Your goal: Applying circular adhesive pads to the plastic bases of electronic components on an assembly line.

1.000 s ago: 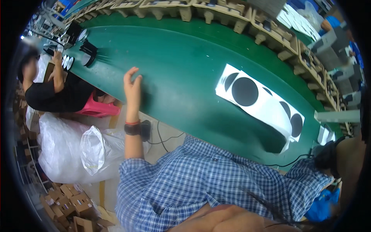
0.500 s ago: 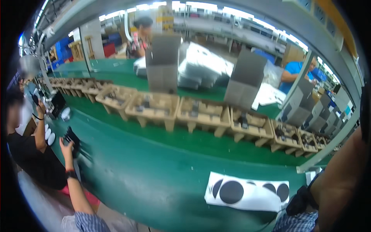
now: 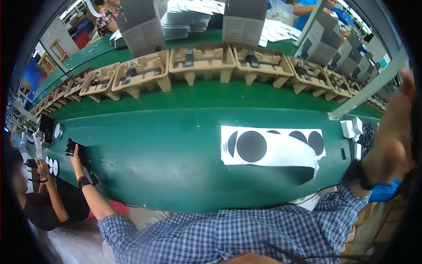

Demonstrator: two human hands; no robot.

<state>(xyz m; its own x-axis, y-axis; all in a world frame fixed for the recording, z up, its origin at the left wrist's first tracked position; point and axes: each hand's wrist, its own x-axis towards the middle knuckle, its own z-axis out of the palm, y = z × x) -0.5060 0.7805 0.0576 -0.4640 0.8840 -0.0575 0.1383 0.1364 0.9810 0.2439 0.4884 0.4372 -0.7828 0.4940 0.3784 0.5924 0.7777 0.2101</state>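
At the far left of the green table, my left hand [image 3: 75,157] is closed on a black pronged piece [image 3: 74,148], whose exact kind I cannot make out. A dark band sits on that wrist. My right arm reaches up along the right edge of the view, and my right hand [image 3: 393,152] is raised close to the camera. It is blurred, so its fingers are hard to read. A white sheet with black discs [image 3: 251,146] lies right of the middle of the table, one lower corner curled up; neither hand touches it.
Brown moulded trays [image 3: 202,66] with black parts stand in a row behind. Grey-printed open boxes [image 3: 246,22] and white stacks [image 3: 187,20] are beyond. At left, a co-worker's hands [image 3: 42,169] hold a black corded thing. A metal post [image 3: 373,86] and small white boxes [image 3: 351,127] stand at right.
The view has tilted down and levelled, so the trays and sheet appear higher. My left hand looked more spread beside the black piece earlier; now it closes around it. More of my right hand shows.
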